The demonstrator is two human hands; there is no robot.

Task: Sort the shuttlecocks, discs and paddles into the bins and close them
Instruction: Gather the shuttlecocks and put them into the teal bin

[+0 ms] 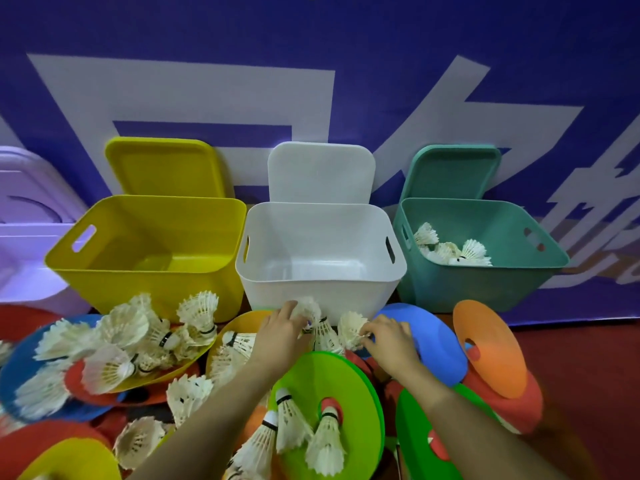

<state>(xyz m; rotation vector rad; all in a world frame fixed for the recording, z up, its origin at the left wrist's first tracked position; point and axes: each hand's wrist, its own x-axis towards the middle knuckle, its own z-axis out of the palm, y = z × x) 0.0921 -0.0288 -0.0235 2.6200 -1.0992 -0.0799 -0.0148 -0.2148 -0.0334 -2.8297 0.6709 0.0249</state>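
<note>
**Few shuttlecocks binned, most gear still loose**

Only the green bin at right holds shuttlecocks; the yellow bin and white bin look empty, lids propped behind. Discs and more shuttlecocks fill the lower frame. The left hand grips a shuttlecock; the right hand pinches another. No paddles are identifiable, and the lower left is blurred.
</note>
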